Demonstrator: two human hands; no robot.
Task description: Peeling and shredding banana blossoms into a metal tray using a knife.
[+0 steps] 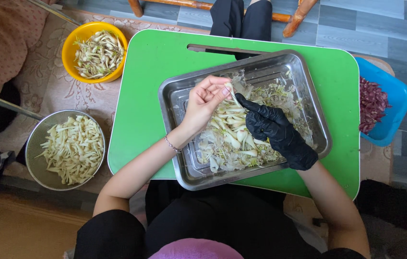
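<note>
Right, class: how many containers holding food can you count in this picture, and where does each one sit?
4. A steel tray on the green table, under both hands; a yellow bowl upper left; a metal strainer lower left; a blue tub at right, partly behind the table. Others may lie out of frame.

View, head camera: we have one only, worn on the head and facing almost straight down over our lap. It sits close, so the green tray table [155, 62] fills the middle of the frame. Our forearms enter from the bottom edge. The top edge reaches grey floor tiles [381, 24]. No second view shares the scene.
</note>
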